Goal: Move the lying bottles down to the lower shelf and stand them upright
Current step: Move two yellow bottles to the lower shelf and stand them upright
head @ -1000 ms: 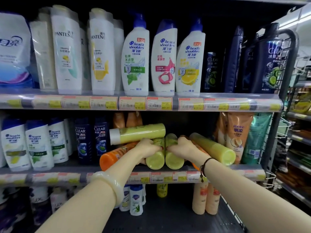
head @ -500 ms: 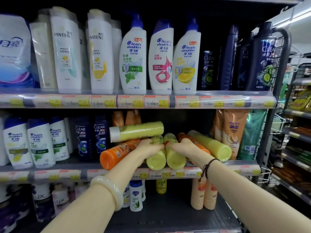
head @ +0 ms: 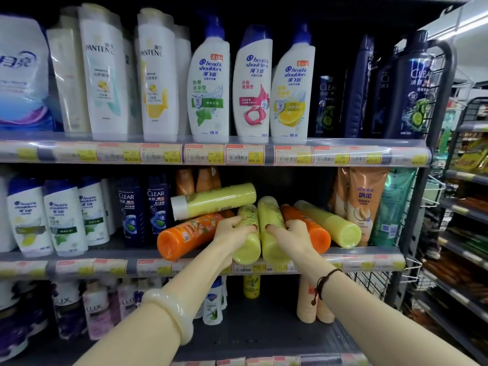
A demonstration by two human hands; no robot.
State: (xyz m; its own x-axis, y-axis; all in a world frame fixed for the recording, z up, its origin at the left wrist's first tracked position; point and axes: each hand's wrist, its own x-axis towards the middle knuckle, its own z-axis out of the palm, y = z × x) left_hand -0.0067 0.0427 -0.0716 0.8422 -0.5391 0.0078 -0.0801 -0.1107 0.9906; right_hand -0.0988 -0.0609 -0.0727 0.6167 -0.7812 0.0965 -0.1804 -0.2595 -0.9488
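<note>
I had left hand [head: 232, 232] gripping the yellow bottle [head: 249, 249] on its right, right hand [head: 293, 237] gripping the second bottle [head: 270, 228] on its left.

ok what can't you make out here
Head view only.
Left yellow bottle, gripped by the left hand: label partly under that hand.
Right yellow bottle, gripped by the right hand: label too blurred.
Orange bottle beside the right hand: partly hidden by it.
Standing yellow bottle on the lower shelf: top hidden by the shelf edge.
</note>
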